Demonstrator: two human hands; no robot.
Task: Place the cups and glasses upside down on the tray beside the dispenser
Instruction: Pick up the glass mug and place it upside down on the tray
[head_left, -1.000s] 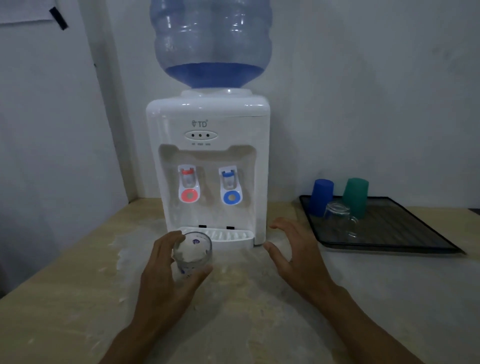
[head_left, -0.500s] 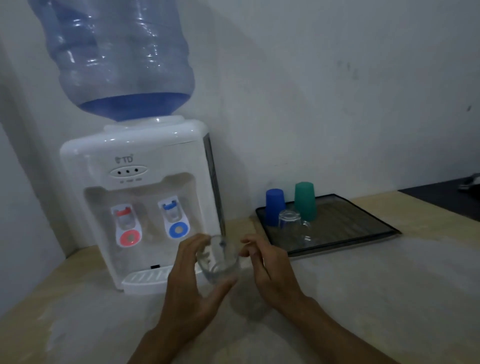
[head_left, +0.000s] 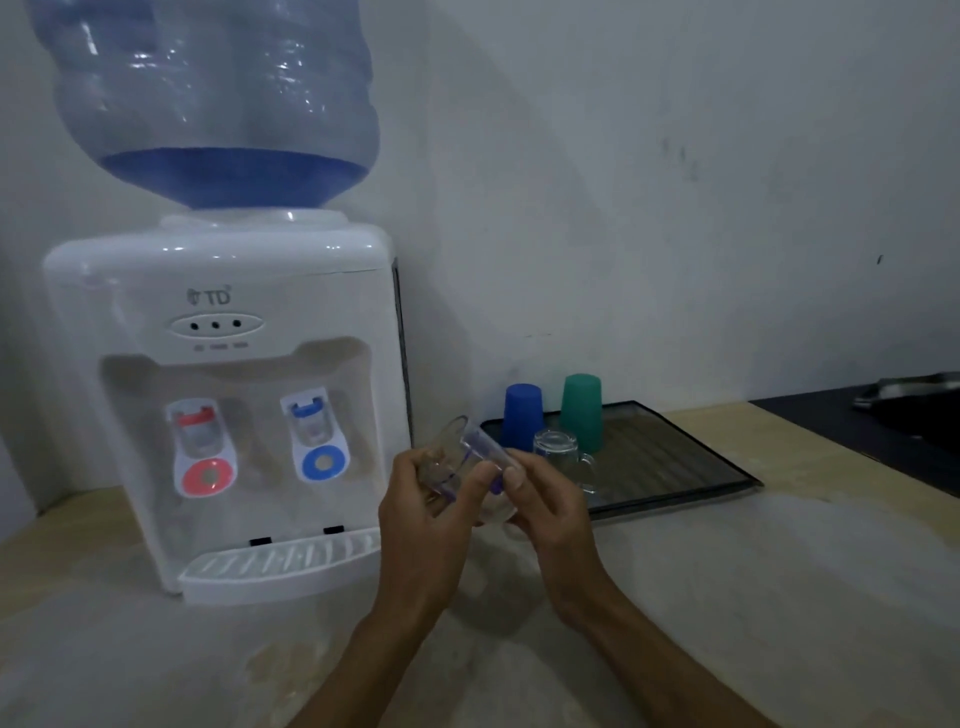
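Head view: the left hand (head_left: 426, 514) and right hand (head_left: 545, 512) together clasp a clear glass (head_left: 467, 467), tilted, above the bench (head_left: 727, 597) near the dispenser (head_left: 223, 415). On the tray (head_left: 675, 457) to the right stand an inverted blue cup (head_left: 523, 413), green cup (head_left: 583, 410) and glass mug (head_left: 558, 452).
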